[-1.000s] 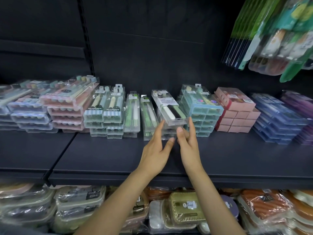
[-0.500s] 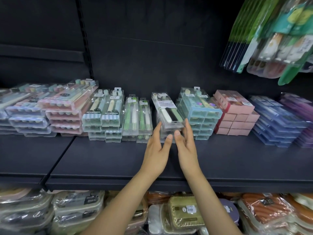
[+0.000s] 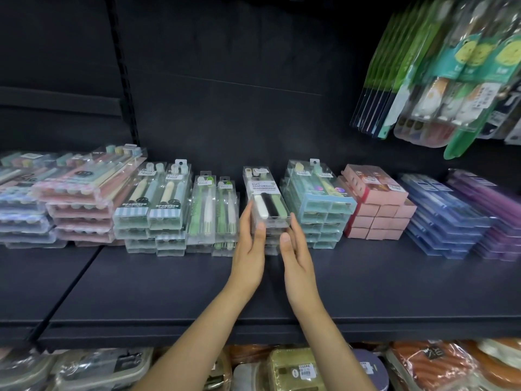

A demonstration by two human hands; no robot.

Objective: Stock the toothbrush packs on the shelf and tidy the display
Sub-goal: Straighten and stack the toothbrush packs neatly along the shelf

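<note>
Now the toothbrush stack (image 3: 267,204) sits between left hand (image 3: 249,249) and right hand (image 3: 297,255).

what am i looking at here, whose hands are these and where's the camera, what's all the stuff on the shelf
There is no machine here: these are a person's two bare hands, filmed by a camera worn on their head, looking forward and down. The dark shelf carries a row of stacked toothbrush packs. The left hand and right hand sit on either side of the middle stack, whose top pack is labelled "soft toothbrush". Fingers lie fairly straight against its sides, more a steadying press than a tight grip. Beside it are green packs, teal packs and pink boxes. More packs hang at the upper right.
</note>
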